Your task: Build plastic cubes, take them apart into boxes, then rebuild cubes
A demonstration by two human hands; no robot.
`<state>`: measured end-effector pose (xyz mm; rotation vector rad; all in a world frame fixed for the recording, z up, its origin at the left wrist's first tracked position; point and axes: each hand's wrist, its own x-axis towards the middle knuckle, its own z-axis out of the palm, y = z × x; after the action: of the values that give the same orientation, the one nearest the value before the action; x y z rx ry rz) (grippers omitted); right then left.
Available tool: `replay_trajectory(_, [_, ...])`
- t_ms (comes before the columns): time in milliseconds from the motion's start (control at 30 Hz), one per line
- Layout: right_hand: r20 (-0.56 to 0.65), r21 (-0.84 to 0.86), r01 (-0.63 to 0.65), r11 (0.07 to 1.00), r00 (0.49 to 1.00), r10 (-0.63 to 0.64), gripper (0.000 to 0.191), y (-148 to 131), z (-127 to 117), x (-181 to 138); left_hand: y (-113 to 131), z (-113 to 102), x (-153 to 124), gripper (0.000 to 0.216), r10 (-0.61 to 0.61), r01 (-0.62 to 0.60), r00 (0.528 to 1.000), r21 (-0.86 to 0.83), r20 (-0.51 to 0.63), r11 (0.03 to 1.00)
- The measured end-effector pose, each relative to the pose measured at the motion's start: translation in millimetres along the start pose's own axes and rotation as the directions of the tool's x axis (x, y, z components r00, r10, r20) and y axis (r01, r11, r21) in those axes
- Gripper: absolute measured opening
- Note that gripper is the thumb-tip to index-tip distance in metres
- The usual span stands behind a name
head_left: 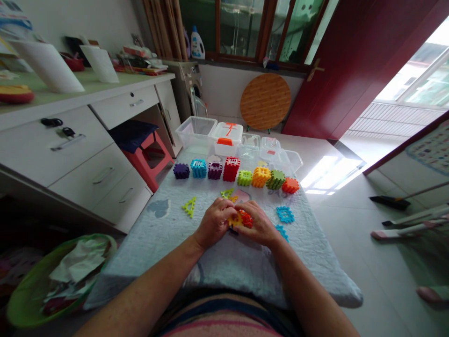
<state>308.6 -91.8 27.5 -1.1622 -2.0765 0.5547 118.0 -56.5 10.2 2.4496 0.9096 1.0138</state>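
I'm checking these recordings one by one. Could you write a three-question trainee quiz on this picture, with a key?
1. True or false: the left hand and right hand together hold the blue square frame.
2. How many blocks stand in the row of blocks across the table?
3. Seen in the picture, which is at the row's left end? a) red block b) dark purple block c) lime block

Key:
1. False; a yellow piece and an orange-red piece are between them.
2. Eight.
3. b

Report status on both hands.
Left hand, right hand: together around yellow piece, red-orange piece. Both pieces partly hidden. Blue square apart, to the right.
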Motion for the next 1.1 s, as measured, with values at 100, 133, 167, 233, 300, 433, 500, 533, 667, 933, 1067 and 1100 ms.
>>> replay_trajectory(100, [0.008, -0.018, 0.002, 1.0, 1.0, -0.002, 0.046, 2, 1, 0, -1, 0, 1, 0.028, -0.012, 0.012, 1.0, -0.001, -0.013, 1.0])
replay_trajectory(133, [-0.009, -0.033, -0.009, 0.999, 1.0, 0.009, 0.046, 3, 1, 0, -1, -1, 1, 0.029, -0.031, 0.031, 0.999, 0.003, -0.026, 1.0])
replay_trajectory(167, [-0.041, -0.052, -0.027, 0.998, 0.999, 0.025, 0.046, 5, -1, 0, -1, -2, 2, 0.03, -0.051, 0.051, 0.998, 0.008, -0.045, 0.999])
replay_trajectory(233, [-0.139, -0.098, -0.085, 0.992, 0.988, 0.071, 0.046, 9, -8, -2, 1, -3, 3, 0.03, -0.068, 0.069, 0.995, 0.008, -0.067, 0.998])
replay_trajectory(300, [-0.26, -0.139, -0.162, 0.977, 0.958, 0.122, 0.047, 14, -18, -3, 3, -4, 3, 0.027, -0.043, 0.043, 0.999, -0.004, -0.026, 0.999])
replay_trajectory(433, [-0.414, -0.2, -0.264, 0.944, 0.896, 0.163, 0.046, 24, -44, -6, 8, -3, 3, 0.035, 0.028, -0.031, 0.978, 0.011, 0.206, 0.999])
replay_trajectory(500, [-0.447, -0.23, -0.288, 0.93, 0.88, 0.162, 0.045, 30, -55, -4, 9, -1, 2, 0.041, 0.03, -0.041, 0.96, 0.034, 0.279, 0.999])
replay_trajectory(533, [-0.461, -0.248, -0.3, 0.921, 0.873, 0.16, 0.045, 33, -61, -2, 9, -1, 2, 0.042, 0.025, -0.038, 0.956, 0.039, 0.291, 0.998])
replay_trajectory(667, [-0.469, -0.326, -0.34, 0.882, 0.868, 0.162, 0.047, 50, -82, 16, 7, 1, 2, 0.036, 0.004, -0.014, 0.964, 0.035, 0.267, 0.999])
replay_trajectory(933, [-0.272, -0.412, -0.314, 0.855, 0.938, 0.213, 0.051, 78, -107, 64, 2, 2, -3, 0.028, -0.009, 0.014, 0.99, -0.035, 0.141, 0.999])
replay_trajectory(1067, [-0.215, -0.439, -0.291, 0.85, 0.953, 0.215, 0.05, 85, -105, 74, -1, 0, -4, 0.031, -0.027, 0.029, 0.999, -0.047, 0.038, 0.998])
replay_trajectory(1100, [-0.208, -0.444, -0.289, 0.848, 0.954, 0.216, 0.05, 87, -104, 76, -1, 0, -4, 0.031, -0.029, 0.03, 1.0, -0.044, 0.011, 0.999])
